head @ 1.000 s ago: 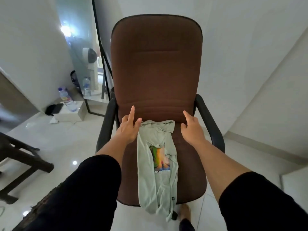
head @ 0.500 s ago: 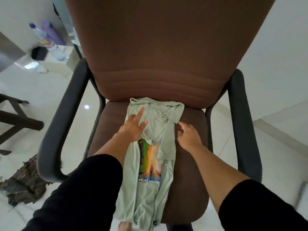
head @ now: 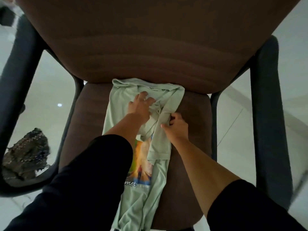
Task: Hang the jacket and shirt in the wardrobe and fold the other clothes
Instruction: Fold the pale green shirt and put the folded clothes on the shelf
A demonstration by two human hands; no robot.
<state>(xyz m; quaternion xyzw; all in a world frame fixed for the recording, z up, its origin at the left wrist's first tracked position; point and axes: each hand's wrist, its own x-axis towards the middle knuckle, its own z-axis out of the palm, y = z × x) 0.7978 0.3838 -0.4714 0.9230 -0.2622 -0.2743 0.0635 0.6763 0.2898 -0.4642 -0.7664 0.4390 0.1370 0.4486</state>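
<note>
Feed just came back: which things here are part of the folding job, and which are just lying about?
Job: T-shirt, gripped by the left hand and pinched by the right hand; chair it lies on.
Lying about: dark bundle on the floor.

Brown padded chair seat (head: 191, 124), black armrests either side, carrying pale green printed T-shirt (head: 160, 145) laid lengthwise, hem over front edge.
</note>
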